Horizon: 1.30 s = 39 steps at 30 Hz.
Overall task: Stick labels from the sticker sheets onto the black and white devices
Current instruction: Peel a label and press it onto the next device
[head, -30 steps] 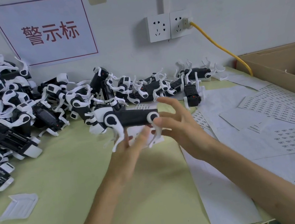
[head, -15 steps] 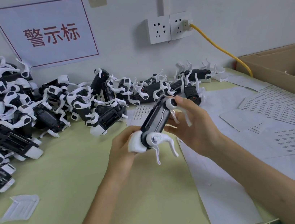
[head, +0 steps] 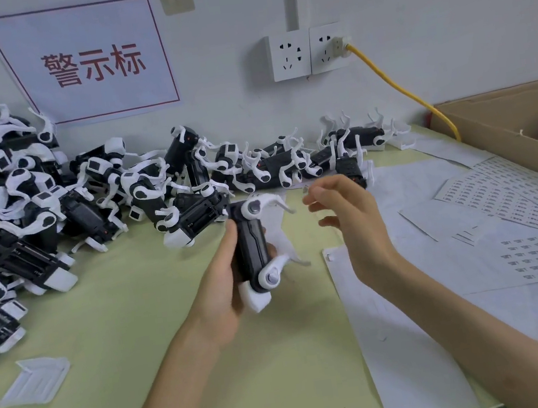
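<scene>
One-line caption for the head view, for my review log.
Left hand grips a device above the table; right hand open beside it, sticker sheets at right, device pile behind.

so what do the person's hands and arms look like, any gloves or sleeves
Both are bare: no gloves on the left hand or right hand, and no rings, watch or wristband visible. The left forearm and right forearm show no sleeve up to the frame's edge.
</scene>
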Each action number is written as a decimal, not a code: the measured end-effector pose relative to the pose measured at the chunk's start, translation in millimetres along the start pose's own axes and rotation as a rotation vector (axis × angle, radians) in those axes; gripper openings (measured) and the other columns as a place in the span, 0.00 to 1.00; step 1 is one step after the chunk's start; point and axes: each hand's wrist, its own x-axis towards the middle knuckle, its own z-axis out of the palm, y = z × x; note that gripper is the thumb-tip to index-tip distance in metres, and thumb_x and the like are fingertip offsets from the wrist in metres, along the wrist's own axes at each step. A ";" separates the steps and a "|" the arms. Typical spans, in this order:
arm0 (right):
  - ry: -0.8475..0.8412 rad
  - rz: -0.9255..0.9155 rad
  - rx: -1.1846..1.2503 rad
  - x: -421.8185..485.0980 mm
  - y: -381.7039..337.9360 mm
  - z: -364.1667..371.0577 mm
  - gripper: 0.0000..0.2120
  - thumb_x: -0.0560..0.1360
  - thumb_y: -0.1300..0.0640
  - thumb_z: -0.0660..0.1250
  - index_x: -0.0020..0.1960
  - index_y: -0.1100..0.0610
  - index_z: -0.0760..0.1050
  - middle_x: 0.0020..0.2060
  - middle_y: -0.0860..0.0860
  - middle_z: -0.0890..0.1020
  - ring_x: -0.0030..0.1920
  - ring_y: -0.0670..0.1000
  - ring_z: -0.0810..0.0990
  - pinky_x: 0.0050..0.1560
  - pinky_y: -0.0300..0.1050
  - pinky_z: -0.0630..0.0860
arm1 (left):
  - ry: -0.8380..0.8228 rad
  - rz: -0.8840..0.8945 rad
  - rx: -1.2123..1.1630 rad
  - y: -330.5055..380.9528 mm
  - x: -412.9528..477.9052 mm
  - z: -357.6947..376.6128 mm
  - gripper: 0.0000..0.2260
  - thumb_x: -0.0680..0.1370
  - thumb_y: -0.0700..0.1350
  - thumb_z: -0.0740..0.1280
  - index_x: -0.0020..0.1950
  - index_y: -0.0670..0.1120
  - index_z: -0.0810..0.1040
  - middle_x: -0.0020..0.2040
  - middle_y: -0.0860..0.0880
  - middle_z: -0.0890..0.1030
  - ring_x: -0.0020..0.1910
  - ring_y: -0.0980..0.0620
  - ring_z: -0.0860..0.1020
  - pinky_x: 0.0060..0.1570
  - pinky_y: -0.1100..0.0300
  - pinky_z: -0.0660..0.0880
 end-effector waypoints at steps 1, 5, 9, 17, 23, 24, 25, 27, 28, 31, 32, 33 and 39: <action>0.014 0.013 0.027 0.7 -1.1 -1.0 0.07 0.80 0.60 0.66 0.43 0.54 0.78 0.39 0.51 0.83 0.42 0.50 0.79 0.44 0.43 0.72 | 0.013 0.022 -0.011 -0.8 1.2 -2.9 0.20 0.75 0.64 0.62 0.47 0.50 0.83 0.40 0.50 0.80 0.35 0.53 0.78 0.28 0.64 0.73; -0.191 0.060 0.135 -0.4 -6.3 1.7 0.12 0.78 0.62 0.65 0.36 0.55 0.76 0.32 0.54 0.77 0.33 0.52 0.74 0.37 0.43 0.70 | 0.004 0.096 0.011 -3.5 2.0 -1.1 0.17 0.77 0.59 0.61 0.51 0.53 0.86 0.46 0.51 0.85 0.42 0.55 0.84 0.37 0.65 0.78; -0.376 0.056 -0.006 -5.4 -0.5 8.7 0.08 0.78 0.63 0.67 0.41 0.56 0.78 0.38 0.53 0.80 0.40 0.50 0.77 0.42 0.41 0.71 | -0.004 0.158 0.102 -8.6 2.5 1.8 0.22 0.80 0.58 0.58 0.66 0.46 0.78 0.54 0.49 0.86 0.52 0.53 0.84 0.45 0.62 0.80; -0.317 0.038 -0.074 -7.2 4.4 11.1 0.06 0.80 0.62 0.69 0.44 0.57 0.79 0.37 0.50 0.81 0.37 0.47 0.79 0.39 0.38 0.73 | 0.070 0.184 0.220 -11.3 0.7 8.6 0.24 0.79 0.58 0.59 0.71 0.47 0.75 0.65 0.46 0.82 0.66 0.48 0.79 0.70 0.42 0.71; -0.307 -0.009 -0.082 -8.2 6.2 11.7 0.06 0.81 0.62 0.69 0.45 0.58 0.79 0.34 0.47 0.80 0.36 0.46 0.80 0.38 0.36 0.75 | 0.095 0.185 0.283 -15.2 2.3 6.1 0.22 0.80 0.61 0.61 0.67 0.48 0.76 0.61 0.48 0.84 0.63 0.49 0.81 0.71 0.43 0.70; -0.304 -0.014 -0.089 -8.0 6.6 11.7 0.06 0.80 0.62 0.69 0.44 0.58 0.79 0.33 0.46 0.80 0.35 0.46 0.80 0.38 0.35 0.74 | 0.101 0.184 0.290 -16.2 2.9 5.0 0.22 0.79 0.61 0.61 0.66 0.49 0.76 0.60 0.48 0.84 0.63 0.49 0.81 0.71 0.43 0.70; -0.304 -0.020 -0.099 -7.8 7.2 11.7 0.06 0.80 0.61 0.69 0.44 0.58 0.79 0.33 0.45 0.80 0.35 0.46 0.80 0.38 0.35 0.74 | 0.103 0.185 0.298 -17.2 3.4 4.2 0.21 0.79 0.61 0.60 0.65 0.49 0.77 0.60 0.48 0.84 0.63 0.49 0.81 0.71 0.42 0.70; -0.304 -0.024 -0.114 -7.6 7.6 12.0 0.06 0.80 0.61 0.69 0.44 0.58 0.79 0.32 0.44 0.80 0.35 0.47 0.80 0.38 0.35 0.74 | 0.101 0.188 0.316 -18.7 4.3 3.1 0.21 0.79 0.61 0.60 0.65 0.51 0.77 0.61 0.48 0.84 0.65 0.49 0.80 0.72 0.42 0.69; -0.303 -0.025 -0.114 -7.6 7.9 12.1 0.06 0.80 0.61 0.69 0.44 0.58 0.79 0.32 0.44 0.80 0.35 0.47 0.80 0.38 0.35 0.74 | 0.103 0.189 0.322 -19.3 4.6 2.8 0.20 0.79 0.61 0.60 0.64 0.51 0.77 0.62 0.48 0.83 0.65 0.48 0.79 0.72 0.42 0.69; -0.300 -0.027 -0.108 -7.1 8.6 12.0 0.06 0.80 0.61 0.69 0.43 0.57 0.79 0.33 0.45 0.80 0.35 0.48 0.80 0.38 0.37 0.75 | 0.103 0.197 0.337 -21.6 5.7 1.8 0.20 0.79 0.62 0.60 0.63 0.53 0.77 0.62 0.49 0.83 0.66 0.49 0.79 0.72 0.42 0.69; -0.299 -0.029 -0.109 -6.9 8.8 11.8 0.06 0.80 0.61 0.69 0.43 0.57 0.79 0.33 0.46 0.80 0.35 0.48 0.80 0.38 0.37 0.75 | 0.101 0.199 0.342 -22.4 5.6 1.7 0.19 0.78 0.62 0.60 0.63 0.54 0.77 0.62 0.49 0.83 0.65 0.50 0.79 0.72 0.43 0.69; -0.299 -0.031 -0.109 -6.5 9.2 11.6 0.06 0.80 0.61 0.69 0.43 0.57 0.79 0.33 0.46 0.81 0.35 0.48 0.80 0.39 0.36 0.75 | 0.098 0.203 0.346 -23.0 5.6 1.9 0.19 0.78 0.63 0.60 0.63 0.55 0.77 0.61 0.50 0.83 0.65 0.50 0.79 0.72 0.44 0.70; -0.293 -0.050 -0.120 -6.1 11.7 11.4 0.07 0.80 0.61 0.70 0.43 0.56 0.79 0.33 0.46 0.81 0.35 0.48 0.81 0.38 0.36 0.75 | 0.098 0.246 0.373 -25.1 5.9 3.4 0.19 0.78 0.61 0.59 0.64 0.54 0.75 0.60 0.51 0.84 0.63 0.53 0.80 0.70 0.49 0.72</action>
